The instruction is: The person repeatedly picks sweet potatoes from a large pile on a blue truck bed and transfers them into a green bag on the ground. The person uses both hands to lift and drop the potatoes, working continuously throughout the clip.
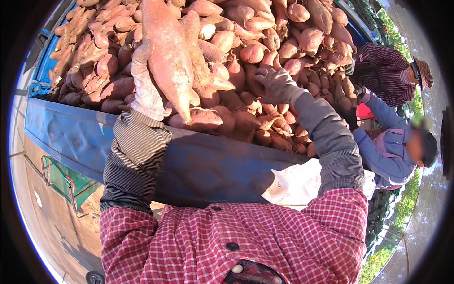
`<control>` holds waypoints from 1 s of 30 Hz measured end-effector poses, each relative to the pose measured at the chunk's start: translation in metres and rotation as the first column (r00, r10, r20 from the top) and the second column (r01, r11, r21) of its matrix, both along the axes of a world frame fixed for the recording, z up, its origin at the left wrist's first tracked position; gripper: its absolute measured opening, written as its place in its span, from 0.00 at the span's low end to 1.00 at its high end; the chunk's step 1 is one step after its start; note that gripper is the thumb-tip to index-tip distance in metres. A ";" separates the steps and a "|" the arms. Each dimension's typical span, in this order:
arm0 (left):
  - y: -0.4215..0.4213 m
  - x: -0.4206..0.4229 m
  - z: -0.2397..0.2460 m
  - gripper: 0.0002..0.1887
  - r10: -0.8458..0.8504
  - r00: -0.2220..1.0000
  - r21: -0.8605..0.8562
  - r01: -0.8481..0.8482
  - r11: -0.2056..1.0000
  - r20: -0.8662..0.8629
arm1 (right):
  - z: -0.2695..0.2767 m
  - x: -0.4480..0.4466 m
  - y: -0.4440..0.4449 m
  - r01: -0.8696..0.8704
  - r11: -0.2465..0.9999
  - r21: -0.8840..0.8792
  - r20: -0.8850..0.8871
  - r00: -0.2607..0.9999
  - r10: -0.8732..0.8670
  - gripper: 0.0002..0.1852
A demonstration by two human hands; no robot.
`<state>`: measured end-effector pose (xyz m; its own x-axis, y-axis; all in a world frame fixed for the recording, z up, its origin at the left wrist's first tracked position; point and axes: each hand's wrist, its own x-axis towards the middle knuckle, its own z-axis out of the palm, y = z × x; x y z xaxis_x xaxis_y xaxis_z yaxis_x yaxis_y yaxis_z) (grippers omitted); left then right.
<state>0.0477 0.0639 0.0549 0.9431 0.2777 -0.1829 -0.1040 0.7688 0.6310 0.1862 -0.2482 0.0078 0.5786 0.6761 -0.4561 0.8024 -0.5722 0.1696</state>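
A large reddish sweet potato is held up in my gloved left hand, above the pile at the upper left of centre. A longer, soil-marked sweet potato lies close along its right side; whether my hand also bears it, I cannot tell. My right hand, in a dirty pale glove, rests over the heaped sweet potatoes with its fingers bent and spread. Its fingertips reach down among the roots, and no root is plainly held in it.
The blue metal side wall of the bin runs between my body and the heap. Two people, one in a striped shirt and one in a blue jacket, work at the right end. A green-netted metal frame stands at lower left.
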 end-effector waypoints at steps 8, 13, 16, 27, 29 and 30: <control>-0.002 0.005 -0.004 0.27 0.026 0.995 0.143 -0.040 0.989 0.096 | 0.021 0.017 -0.207 0.279 0.886 -0.369 0.294 0.940 -0.174 0.32; -0.004 0.006 -0.005 0.25 -0.013 0.994 0.080 0.004 0.997 0.107 | 0.011 -0.011 -0.238 0.328 0.945 0.001 0.210 0.924 -0.321 0.20; 0.008 0.000 -0.014 0.25 -0.096 0.973 -0.001 0.099 0.995 0.210 | 0.013 -0.021 -0.183 0.715 0.680 -0.162 0.014 0.691 -0.723 0.30; 0.007 0.006 -0.016 0.35 -0.021 1.000 0.125 0.021 0.992 -0.001 | -0.039 -0.016 -0.216 0.799 0.474 0.370 -0.243 0.575 -0.781 0.16; 0.006 0.007 -0.023 0.34 -0.007 1.000 0.140 0.009 0.990 -0.011 | -0.029 -0.001 -0.185 0.747 0.518 0.416 -0.113 0.608 -0.786 0.14; 0.007 0.006 -0.021 0.34 0.035 0.999 0.183 -0.032 0.983 -0.015 | -0.031 0.004 -0.183 0.659 0.625 0.417 -0.046 0.703 -0.710 0.14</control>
<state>0.0538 0.0709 0.0339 0.9295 0.3397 -0.1434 -0.1149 0.6363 0.7628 0.1900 -0.4307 -0.0234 0.9743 0.1596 -0.1587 0.1411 -0.9824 -0.1221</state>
